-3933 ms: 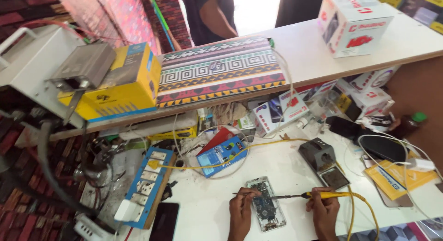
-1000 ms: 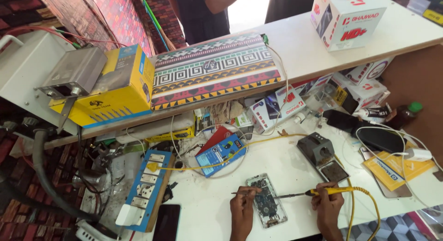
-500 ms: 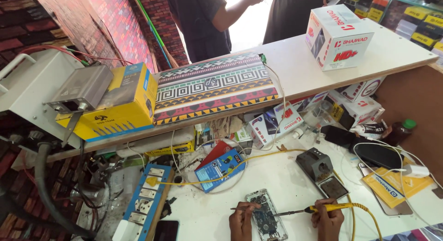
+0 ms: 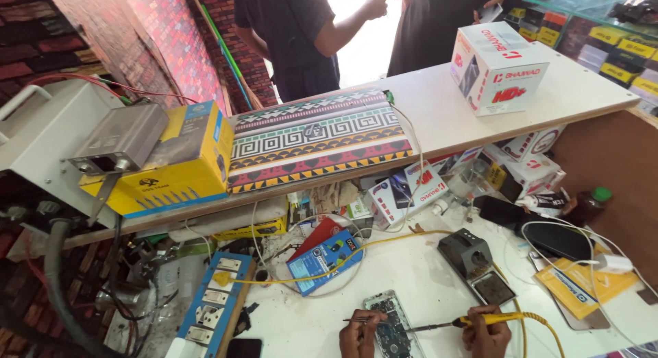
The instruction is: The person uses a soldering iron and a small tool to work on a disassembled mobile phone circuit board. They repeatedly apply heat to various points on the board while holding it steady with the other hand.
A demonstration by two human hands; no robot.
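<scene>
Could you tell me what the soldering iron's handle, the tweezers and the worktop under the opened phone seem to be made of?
The soldering iron in the right hand has a yellow handle, probably matte plastic or rubber, with a dark metal shaft. The tweezers in the left hand look like thin grey metal. The worktop looks like smooth white laminate, though paint is possible.

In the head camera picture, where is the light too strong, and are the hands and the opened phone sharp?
Head view: the doorway behind the standing people is blown out white; the white workbench is evenly lit with soft shadows; the left hand, right hand and opened phone circuit board lie at the bottom edge, partly cropped but fairly sharp; straight edges bow from the wide lens.
</scene>
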